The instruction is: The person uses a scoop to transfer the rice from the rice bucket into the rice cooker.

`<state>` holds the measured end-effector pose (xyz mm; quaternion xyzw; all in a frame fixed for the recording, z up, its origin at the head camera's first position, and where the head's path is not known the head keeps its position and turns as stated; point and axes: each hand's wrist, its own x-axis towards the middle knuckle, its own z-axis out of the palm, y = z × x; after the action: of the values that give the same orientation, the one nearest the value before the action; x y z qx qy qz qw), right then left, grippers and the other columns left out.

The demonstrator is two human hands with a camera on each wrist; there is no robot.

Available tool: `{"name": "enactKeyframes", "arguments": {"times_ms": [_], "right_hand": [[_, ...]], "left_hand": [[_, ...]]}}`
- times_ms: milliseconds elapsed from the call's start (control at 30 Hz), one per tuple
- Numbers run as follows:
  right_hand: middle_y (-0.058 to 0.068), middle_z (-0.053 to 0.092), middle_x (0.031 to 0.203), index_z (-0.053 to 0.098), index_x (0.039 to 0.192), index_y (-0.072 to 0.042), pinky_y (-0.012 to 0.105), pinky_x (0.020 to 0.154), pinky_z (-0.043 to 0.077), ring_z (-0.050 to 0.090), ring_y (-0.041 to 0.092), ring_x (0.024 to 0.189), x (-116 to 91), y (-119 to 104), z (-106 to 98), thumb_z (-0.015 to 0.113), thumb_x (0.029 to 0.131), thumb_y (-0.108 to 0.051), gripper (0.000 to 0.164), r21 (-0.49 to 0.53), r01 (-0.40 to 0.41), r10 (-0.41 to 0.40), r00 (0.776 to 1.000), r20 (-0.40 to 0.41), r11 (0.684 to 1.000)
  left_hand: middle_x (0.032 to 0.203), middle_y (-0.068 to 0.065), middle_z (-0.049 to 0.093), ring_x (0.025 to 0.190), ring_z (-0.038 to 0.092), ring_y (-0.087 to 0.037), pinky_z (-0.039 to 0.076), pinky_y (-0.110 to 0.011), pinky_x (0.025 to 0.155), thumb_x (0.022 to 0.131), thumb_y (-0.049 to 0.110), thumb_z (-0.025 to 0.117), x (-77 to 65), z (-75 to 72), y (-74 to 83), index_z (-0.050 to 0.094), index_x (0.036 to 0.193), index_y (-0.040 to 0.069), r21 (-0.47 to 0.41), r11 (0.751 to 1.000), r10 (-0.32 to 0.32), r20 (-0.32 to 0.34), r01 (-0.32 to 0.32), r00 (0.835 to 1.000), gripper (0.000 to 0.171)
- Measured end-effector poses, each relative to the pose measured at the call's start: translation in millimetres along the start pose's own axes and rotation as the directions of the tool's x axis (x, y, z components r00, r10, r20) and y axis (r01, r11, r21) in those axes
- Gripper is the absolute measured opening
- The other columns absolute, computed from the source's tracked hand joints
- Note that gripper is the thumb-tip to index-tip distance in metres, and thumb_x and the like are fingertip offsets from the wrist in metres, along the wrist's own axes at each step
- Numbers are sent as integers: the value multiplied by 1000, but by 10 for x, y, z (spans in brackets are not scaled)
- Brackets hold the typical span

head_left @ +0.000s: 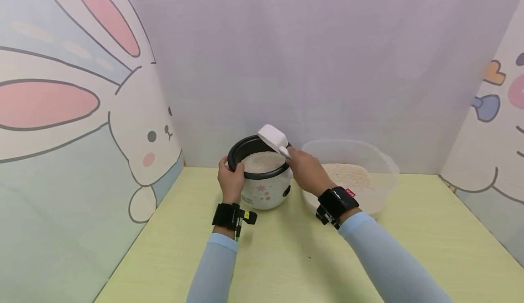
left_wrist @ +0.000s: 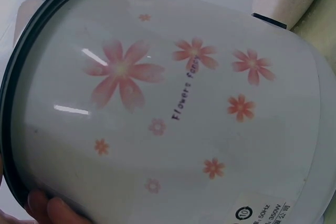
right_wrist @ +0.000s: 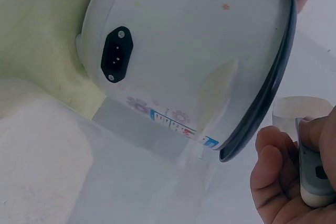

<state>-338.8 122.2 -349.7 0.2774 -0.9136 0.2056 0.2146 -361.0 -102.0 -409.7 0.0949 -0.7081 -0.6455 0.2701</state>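
Note:
A white rice cooker (head_left: 264, 195) with a black rim and pink flower prints stands on the table, with white rice (head_left: 264, 162) inside. My left hand (head_left: 231, 181) grips its left side at the rim, thumb on top; some of its fingers (left_wrist: 60, 212) show below the rim in the left wrist view. My right hand (head_left: 309, 171) holds a white scoop (head_left: 272, 136) by its handle (right_wrist: 310, 179). The scoop's cup is tilted above the cooker's opening, and its inside is hidden in the head view.
Right of the cooker, beneath my right forearm, stands a translucent plastic bin (head_left: 386, 169) with a heap of rice (head_left: 348, 175) in it. A dark power socket (right_wrist: 116, 54) sits on the cooker's side. A pale curtain (head_left: 368, 66) hangs behind the yellow-green table (head_left: 278, 266).

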Motion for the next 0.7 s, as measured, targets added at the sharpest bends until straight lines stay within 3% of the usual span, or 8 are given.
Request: {"name": "enactKeyframes", "arguments": {"times_ms": [200, 367, 567, 700], "right_hand": [[17, 64, 94, 55, 126, 4, 49, 72, 50, 63, 33, 82, -17, 24, -147, 53, 105, -10, 25, 60, 39, -33, 995, -95, 997], [17, 61, 91, 54, 118, 3, 49, 71, 47, 57, 33, 76, -35, 66, -260, 53, 105, -9, 18, 68, 53, -41, 985, -168, 996], [13, 53, 82, 56, 118, 2, 43, 67, 40, 48, 29, 68, -110, 195, -395, 52, 106, -9, 17, 136, 27, 7, 970, -244, 990], [9, 47, 75, 55, 108, 0, 38, 61, 37, 46, 23, 62, -198, 349, -466, 49, 107, -11, 13, 177, 0, 54, 953, -298, 984]], "left_hand": [[84, -6, 47, 69, 46, -19, 38, -31, 61, 94, 18, 59, -22, -2, 14, 45, 149, 3, -7, 1000, -2, -1, 2, 1000, 59], [86, -7, 48, 71, 46, -20, 38, -32, 63, 95, 20, 59, -31, -11, 3, 44, 150, 3, -4, 1000, -13, 4, 13, 1000, 60], [87, -8, 48, 71, 46, -20, 39, -32, 64, 95, 19, 59, -28, -15, -8, 43, 150, 3, -4, 1000, -4, 7, 4, 1000, 59], [88, -8, 49, 73, 47, -21, 40, -32, 64, 95, 20, 59, -31, -8, 4, 43, 150, 2, -6, 1000, -2, 8, 3, 1000, 60]]}}
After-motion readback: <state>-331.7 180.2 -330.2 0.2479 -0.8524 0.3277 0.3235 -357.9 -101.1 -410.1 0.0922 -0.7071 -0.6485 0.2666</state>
